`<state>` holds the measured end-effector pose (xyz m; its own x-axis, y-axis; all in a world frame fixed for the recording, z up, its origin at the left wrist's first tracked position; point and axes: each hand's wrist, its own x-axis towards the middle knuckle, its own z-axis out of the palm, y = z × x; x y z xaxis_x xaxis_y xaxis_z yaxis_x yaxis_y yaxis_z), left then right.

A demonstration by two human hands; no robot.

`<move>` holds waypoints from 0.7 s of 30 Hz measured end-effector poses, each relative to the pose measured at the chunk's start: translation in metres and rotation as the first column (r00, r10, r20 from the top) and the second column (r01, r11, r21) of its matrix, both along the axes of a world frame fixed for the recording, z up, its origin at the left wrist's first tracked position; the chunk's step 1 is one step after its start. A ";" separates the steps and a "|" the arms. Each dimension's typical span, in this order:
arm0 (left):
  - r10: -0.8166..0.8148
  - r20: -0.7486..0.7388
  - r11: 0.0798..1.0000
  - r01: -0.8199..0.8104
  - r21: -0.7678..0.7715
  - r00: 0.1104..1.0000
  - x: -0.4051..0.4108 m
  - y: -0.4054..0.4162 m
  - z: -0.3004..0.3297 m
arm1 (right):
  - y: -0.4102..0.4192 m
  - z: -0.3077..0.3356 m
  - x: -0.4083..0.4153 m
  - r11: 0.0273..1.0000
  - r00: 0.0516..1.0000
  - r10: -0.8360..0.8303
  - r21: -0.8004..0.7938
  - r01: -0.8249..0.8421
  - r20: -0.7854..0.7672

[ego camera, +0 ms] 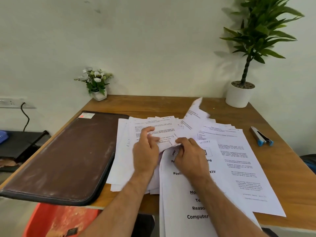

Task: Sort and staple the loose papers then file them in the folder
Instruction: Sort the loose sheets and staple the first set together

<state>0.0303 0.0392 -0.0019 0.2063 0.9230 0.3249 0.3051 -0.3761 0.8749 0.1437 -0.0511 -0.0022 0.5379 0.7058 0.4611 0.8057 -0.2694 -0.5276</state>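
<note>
Both hands work at the middle of the heap: our right hand [189, 155] curls its fingers round the edge of a loose sheet and pinches it, while our left hand [145, 149] lies half open on the pile with fingers loosely bent, thumb and forefinger at that same sheet, though we cannot tell how firmly. Under them the loose papers [239, 161] fan out unevenly across the table [153, 103], the nearest cover page hanging over the near edge. We judge these sheets light, limp and slippery against each other, so they are best taken by a corner or edge and squared before stapling. Left of the pile lies the closed brown folder [68, 156]; further right rests the stapler [261, 136], well apart from the hands.
</note>
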 end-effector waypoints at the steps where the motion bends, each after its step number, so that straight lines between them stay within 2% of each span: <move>1: 0.148 -0.155 0.989 -0.142 0.045 0.977 -0.003 0.006 0.000 | 0.001 0.001 0.000 1.000 1.000 -0.002 -0.016 0.002 -0.017; 2: 0.231 -0.302 0.973 -0.222 0.062 0.925 -0.005 0.011 0.000 | 0.002 0.002 -0.001 0.999 1.000 0.004 -0.033 -0.005 -0.028; 4: 0.206 -0.474 0.965 -0.258 -0.047 0.856 -0.006 0.017 0.004 | 0.002 0.003 -0.001 0.999 0.999 0.010 -0.042 -0.011 -0.030; 6: 0.143 -0.538 0.954 -0.261 -0.149 0.831 -0.005 0.020 0.013 | 0.002 0.002 0.000 0.999 1.000 0.005 -0.042 -0.006 -0.028; 9: 0.143 -0.577 0.912 -0.333 -0.239 0.804 -0.004 0.031 0.023 | 0.001 -0.001 -0.003 0.998 0.999 0.013 -0.058 -0.015 -0.037; 11: 0.196 -0.549 0.902 -0.369 -0.224 0.812 -0.008 0.040 0.023 | 0.001 -0.001 -0.002 0.998 0.999 0.023 -0.057 -0.025 -0.037; 14: 0.277 -0.347 0.924 -0.348 -0.162 0.896 -0.017 0.043 0.021 | 0.002 -0.001 -0.001 0.998 0.998 0.034 -0.059 -0.037 -0.047; 17: 0.308 -0.235 0.931 -0.343 -0.126 0.922 -0.024 0.043 0.022 | 0.003 0.000 -0.001 0.997 0.999 0.036 -0.067 -0.039 -0.037; 21: 0.283 -0.276 0.945 -0.316 -0.080 0.918 -0.026 0.041 0.023 | 0.002 0.001 0.000 0.997 0.998 0.034 -0.067 -0.037 -0.049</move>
<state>0.0046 0.0800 0.0212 -0.0247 0.9833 0.1801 0.6073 -0.1284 0.7841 0.1440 -0.0490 -0.0008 0.5324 0.7534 0.3859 0.7896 -0.2777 -0.5472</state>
